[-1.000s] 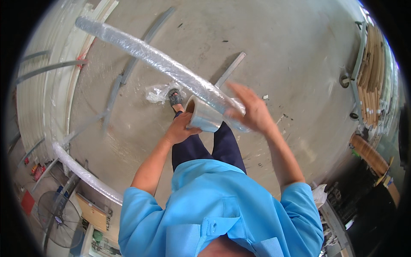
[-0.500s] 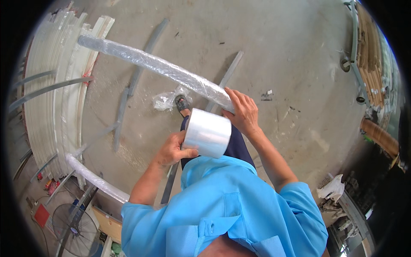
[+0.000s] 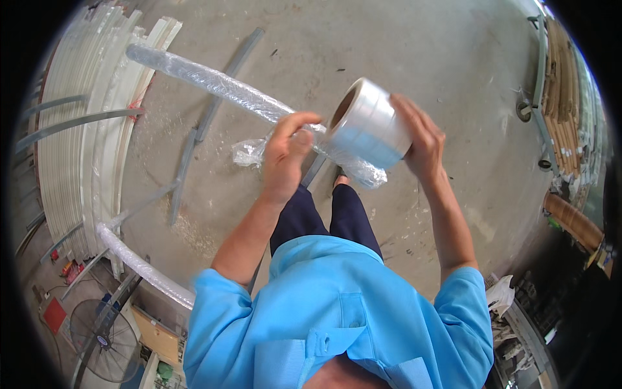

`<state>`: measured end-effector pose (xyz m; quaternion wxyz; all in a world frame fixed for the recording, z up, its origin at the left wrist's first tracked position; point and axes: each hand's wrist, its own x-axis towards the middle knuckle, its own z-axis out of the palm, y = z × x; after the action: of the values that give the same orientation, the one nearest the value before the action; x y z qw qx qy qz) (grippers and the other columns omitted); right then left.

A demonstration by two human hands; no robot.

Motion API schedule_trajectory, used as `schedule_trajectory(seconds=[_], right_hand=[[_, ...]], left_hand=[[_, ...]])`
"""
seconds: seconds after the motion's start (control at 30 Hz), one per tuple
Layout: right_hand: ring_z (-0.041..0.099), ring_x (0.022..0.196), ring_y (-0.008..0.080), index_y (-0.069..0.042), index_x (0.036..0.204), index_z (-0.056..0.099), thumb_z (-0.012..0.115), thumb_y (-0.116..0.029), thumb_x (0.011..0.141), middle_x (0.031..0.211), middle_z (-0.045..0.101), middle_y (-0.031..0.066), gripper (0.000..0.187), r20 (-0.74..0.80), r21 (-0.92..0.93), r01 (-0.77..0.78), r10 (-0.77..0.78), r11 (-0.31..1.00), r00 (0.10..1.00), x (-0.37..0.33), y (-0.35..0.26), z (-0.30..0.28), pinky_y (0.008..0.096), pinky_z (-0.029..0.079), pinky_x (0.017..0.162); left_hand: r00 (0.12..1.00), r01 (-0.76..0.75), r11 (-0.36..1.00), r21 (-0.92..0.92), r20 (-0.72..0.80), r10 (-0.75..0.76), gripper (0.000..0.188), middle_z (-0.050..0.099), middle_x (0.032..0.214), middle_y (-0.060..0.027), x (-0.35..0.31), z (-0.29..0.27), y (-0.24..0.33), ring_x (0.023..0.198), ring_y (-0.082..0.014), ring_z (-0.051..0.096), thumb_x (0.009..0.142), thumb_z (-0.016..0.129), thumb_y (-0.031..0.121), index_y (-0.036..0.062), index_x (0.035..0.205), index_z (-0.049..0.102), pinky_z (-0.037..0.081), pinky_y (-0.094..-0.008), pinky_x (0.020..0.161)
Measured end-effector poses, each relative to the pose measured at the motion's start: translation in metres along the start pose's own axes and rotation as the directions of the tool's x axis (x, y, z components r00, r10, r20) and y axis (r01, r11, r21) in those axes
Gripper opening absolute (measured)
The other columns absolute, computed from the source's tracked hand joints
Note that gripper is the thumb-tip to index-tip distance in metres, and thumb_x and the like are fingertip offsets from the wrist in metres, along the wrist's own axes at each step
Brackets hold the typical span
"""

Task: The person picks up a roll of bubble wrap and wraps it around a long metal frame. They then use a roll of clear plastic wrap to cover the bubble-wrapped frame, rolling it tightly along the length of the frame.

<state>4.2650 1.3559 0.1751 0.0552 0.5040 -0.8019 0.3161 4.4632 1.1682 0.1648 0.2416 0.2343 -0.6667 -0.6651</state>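
Note:
A roll of clear stretch film [image 3: 372,126] is held up in front of me, tilted, its brown core showing at the left end. My right hand [image 3: 422,137] is closed on the roll's right end. Just left of the core, my left hand [image 3: 285,155] is partly curled, thumb and forefinger apart, holding nothing. Below and behind the roll lies a long bar wrapped in clear film [image 3: 220,83]. It slants from the far left toward my feet, and its near end has loose, crumpled film. The roll and left hand hide part of it.
Long pale strips [image 3: 71,142] are stacked at the left, near another wrapped bar [image 3: 146,269]. Grey metal bars [image 3: 210,113] lie on the floor. A fan [image 3: 103,340] stands lower left. Crumpled film [image 3: 248,153] lies near my feet. A rack of brown boards [image 3: 562,97] is at the right.
The roll has moved up and right, passing from my left hand to my right. My right hand has let go of the wrapped bar's near end, which now rests low beside my feet.

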Motion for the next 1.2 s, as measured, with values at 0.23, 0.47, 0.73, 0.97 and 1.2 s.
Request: schedule_trajectory(seconds=[0.23, 0.47, 0.73, 0.97, 1.2], right_hand=[[0.067, 0.109, 0.0276, -0.019, 0.127, 0.063, 0.071, -0.003, 0.08, 0.121, 0.068, 0.009, 0.051, 0.279, 0.097, -0.455, 0.415, 0.885, 0.866, -0.031, 0.085, 0.113, 0.0359, 0.055, 0.092], [0.068, 0.104, 0.0207, -0.008, 0.123, 0.065, 0.063, -0.008, 0.086, 0.113, 0.071, 0.0108, 0.037, 0.554, 0.226, -0.605, 0.41, 0.763, 0.725, -0.053, 0.094, 0.176, 0.0328, 0.052, 0.091], [0.066, 0.109, 0.0281, -0.015, 0.127, 0.064, 0.069, -0.006, 0.081, 0.118, 0.07, 0.0119, 0.047, 0.679, 0.565, -0.741, 0.306, 0.362, 0.667, -0.051, 0.074, 0.226, 0.0373, 0.051, 0.093], [0.054, 0.125, 0.0356, -0.02, 0.146, 0.043, 0.076, -0.015, 0.074, 0.139, 0.056, 0.0165, 0.08, 0.811, 0.141, -0.577, 0.24, 0.804, 0.534, -0.056, 0.075, 0.153, 0.0442, 0.045, 0.104], [0.04, 0.138, 0.0353, -0.023, 0.147, 0.043, 0.08, -0.002, 0.062, 0.151, 0.041, 0.0103, 0.094, 0.64, 0.189, -0.138, -0.016, 0.972, 0.768, -0.07, -0.009, -0.02, 0.0444, 0.038, 0.114]], left_hand=[[0.882, 0.424, 0.867, 0.262, 0.098, -0.461, 0.042, 0.059, 0.125, -0.0154, -0.05, -0.024, -0.14, 0.118, -0.0276, 0.056, 0.087, 0.071, 0.024, 0.0014, 0.122, 0.06, 0.043, -0.0397, 0.101], [0.946, 0.149, 0.869, 0.473, 0.186, -0.264, 0.063, 0.056, 0.129, -0.02, -0.052, -0.001, -0.2, 0.125, -0.0401, 0.047, 0.074, 0.081, 0.024, 0.0025, 0.128, 0.056, 0.036, -0.0468, 0.107], [0.944, 0.229, 0.908, 0.351, 0.147, -0.295, 0.063, 0.059, 0.125, -0.0178, -0.036, -0.026, -0.211, 0.128, -0.0375, 0.044, 0.07, 0.084, 0.027, 0.0051, 0.124, 0.06, 0.032, -0.0466, 0.107], [0.832, -0.18, 0.724, 0.665, 0.496, -0.249, 0.052, 0.064, 0.117, -0.0156, -0.075, -0.054, -0.119, 0.122, -0.0344, 0.049, 0.066, 0.084, 0.039, 0.0063, 0.104, 0.07, 0.029, -0.0481, 0.105], [0.693, 0.036, 0.861, 0.507, 0.608, -0.387, 0.054, 0.068, 0.096, -0.0165, -0.104, -0.048, -0.008, 0.096, -0.0367, 0.062, 0.071, 0.081, 0.047, 0.0019, 0.097, 0.07, 0.038, -0.0454, 0.098]])
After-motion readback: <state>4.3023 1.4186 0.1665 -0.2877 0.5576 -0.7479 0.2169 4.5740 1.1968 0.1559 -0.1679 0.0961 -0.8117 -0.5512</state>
